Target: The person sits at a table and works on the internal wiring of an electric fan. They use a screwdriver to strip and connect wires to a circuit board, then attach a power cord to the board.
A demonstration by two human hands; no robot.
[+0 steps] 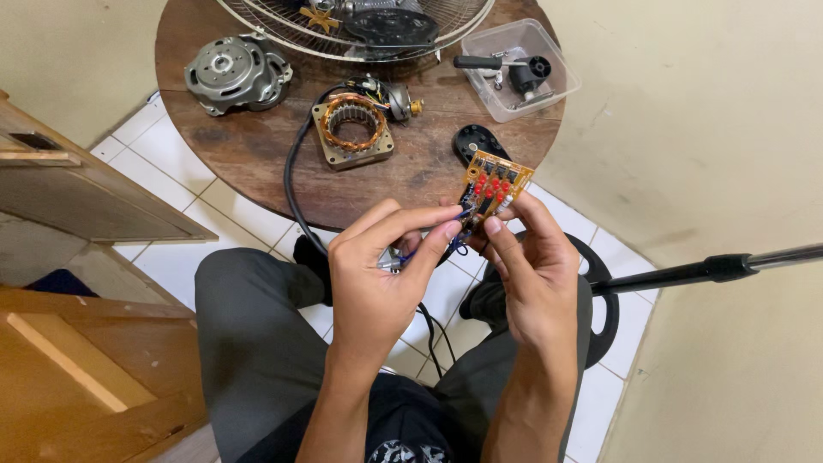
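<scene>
— Why do we hold the circuit board up off the counter?

— So both hands can work it. Our right hand has its grip closed on the board's lower edge, tilting it toward us; our left hand pinches the thin blue wires at the board's 7 o'clock.

— How does it look?

— Small, orange-yellow, with red buttons in rows. The copper-wound stator lies at its 10 o'clock, the clear plastic box at 12.
</scene>
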